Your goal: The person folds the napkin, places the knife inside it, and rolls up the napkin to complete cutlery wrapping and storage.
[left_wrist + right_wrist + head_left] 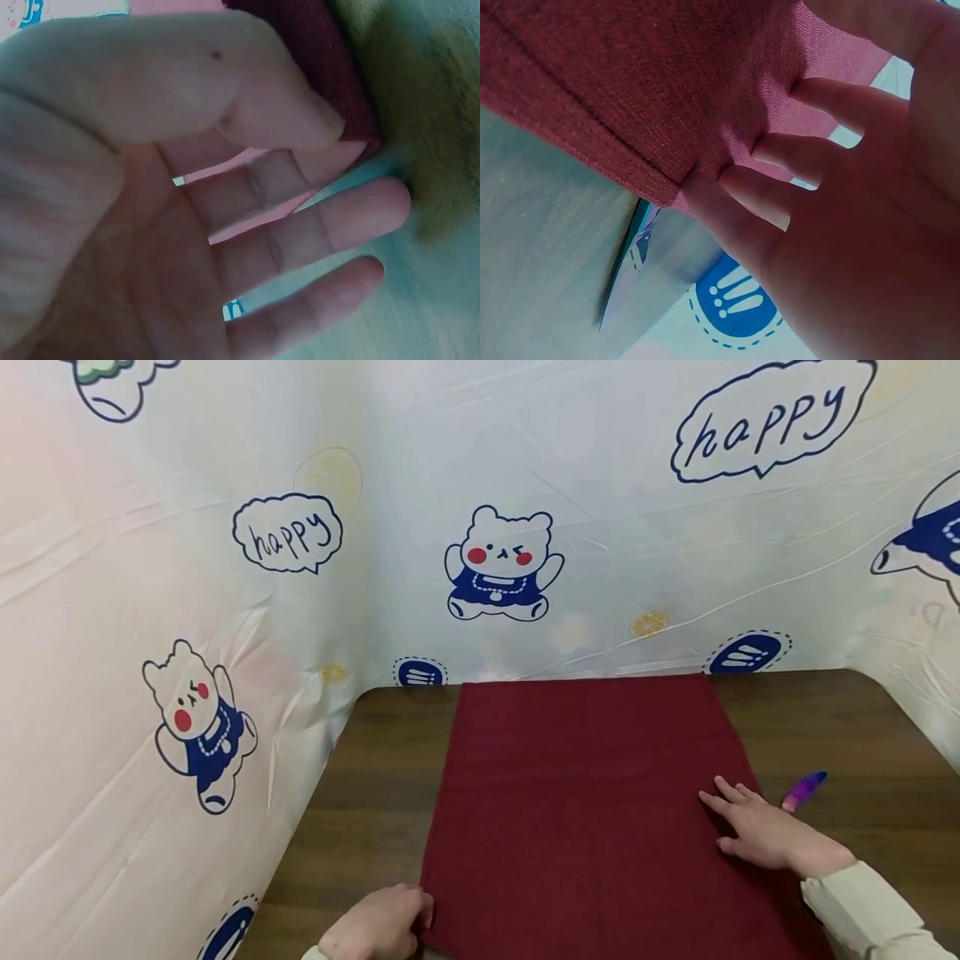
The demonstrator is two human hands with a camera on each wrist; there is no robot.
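Observation:
A dark red cloth (585, 793) lies spread over the table, its far edge at the table's back edge. At its near left edge my left hand (378, 922) pinches the fabric between thumb and index finger. The left wrist view shows the thumb (300, 124) over the cloth's corner (345, 97), the other fingers stretched out. My right hand (772, 831) rests on the cloth near its right edge with fingers spread. From the right wrist, those fingertips press small dents into the fabric (630, 90), close to its stitched hem.
A slim, pointed purple-and-blue item (804, 791) lies on the brown wooden table (375, 777) just right of the cloth and right hand. A pale printed curtain (600, 552) with bears and "happy" bubbles hangs behind the table and along its left side.

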